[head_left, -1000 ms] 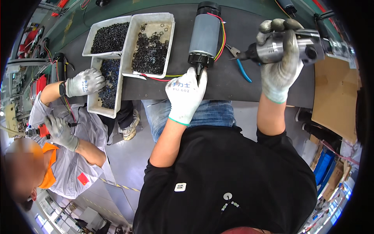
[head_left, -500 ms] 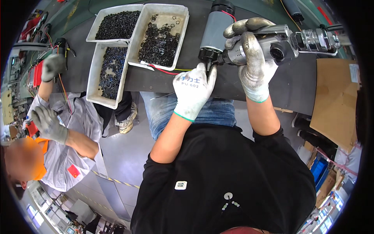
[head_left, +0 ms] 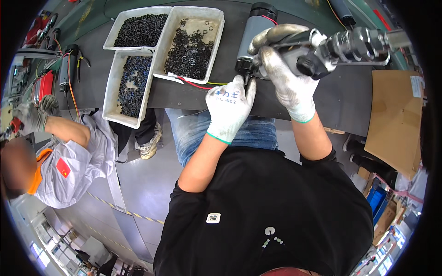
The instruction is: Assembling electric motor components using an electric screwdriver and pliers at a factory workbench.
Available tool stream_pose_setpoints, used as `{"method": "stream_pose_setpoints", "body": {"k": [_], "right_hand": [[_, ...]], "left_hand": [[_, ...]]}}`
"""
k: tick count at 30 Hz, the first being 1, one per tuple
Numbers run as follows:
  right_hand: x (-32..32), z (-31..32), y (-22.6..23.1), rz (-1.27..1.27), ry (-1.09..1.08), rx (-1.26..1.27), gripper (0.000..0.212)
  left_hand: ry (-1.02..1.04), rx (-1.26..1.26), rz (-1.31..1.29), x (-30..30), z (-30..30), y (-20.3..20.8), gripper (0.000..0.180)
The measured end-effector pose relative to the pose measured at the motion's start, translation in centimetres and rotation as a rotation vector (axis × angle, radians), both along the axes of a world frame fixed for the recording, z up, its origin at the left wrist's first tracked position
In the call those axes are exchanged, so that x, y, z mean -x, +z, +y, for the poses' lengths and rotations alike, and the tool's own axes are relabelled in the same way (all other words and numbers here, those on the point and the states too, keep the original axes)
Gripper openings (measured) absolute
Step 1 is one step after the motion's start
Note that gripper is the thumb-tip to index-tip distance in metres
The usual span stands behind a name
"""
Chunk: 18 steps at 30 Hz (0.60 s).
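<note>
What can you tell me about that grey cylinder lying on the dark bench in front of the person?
The grey cylinder looks like a small motor: a smooth grey metal-looking body with a black cap at the far end and a black collar at the near end. Red and yellow wires trail from it across the dark bench. It lies on its side, pointing toward the person. The gloved left hand touches its near end, and the right hand brings a metal power tool beside it.

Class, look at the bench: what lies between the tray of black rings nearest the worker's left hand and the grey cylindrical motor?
In the head view, red and yellow wires cross bare dark bench between the tray and the motor; nothing else.
</note>
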State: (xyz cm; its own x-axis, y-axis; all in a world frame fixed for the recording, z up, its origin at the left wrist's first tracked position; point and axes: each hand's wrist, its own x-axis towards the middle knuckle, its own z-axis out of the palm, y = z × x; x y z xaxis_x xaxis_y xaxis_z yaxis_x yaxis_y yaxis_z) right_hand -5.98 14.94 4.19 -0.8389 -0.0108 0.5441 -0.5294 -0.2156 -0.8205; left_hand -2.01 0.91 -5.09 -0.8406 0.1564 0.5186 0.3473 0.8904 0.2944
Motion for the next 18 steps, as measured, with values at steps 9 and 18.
{"method": "stream_pose_setpoints", "body": {"k": [9, 18], "right_hand": [[0.9, -0.7, 0.6, -0.066, 0.196, 0.142, 0.032], [-0.2, -0.1, -0.1, -0.112, -0.083, 0.171, 0.028]], "left_hand": [[0.008, 0.015, -0.04, -0.1, 0.2, 0.1, 0.033], [0.029, 0.062, -0.185, -1.1, 0.0, 2.1, 0.029]]}}
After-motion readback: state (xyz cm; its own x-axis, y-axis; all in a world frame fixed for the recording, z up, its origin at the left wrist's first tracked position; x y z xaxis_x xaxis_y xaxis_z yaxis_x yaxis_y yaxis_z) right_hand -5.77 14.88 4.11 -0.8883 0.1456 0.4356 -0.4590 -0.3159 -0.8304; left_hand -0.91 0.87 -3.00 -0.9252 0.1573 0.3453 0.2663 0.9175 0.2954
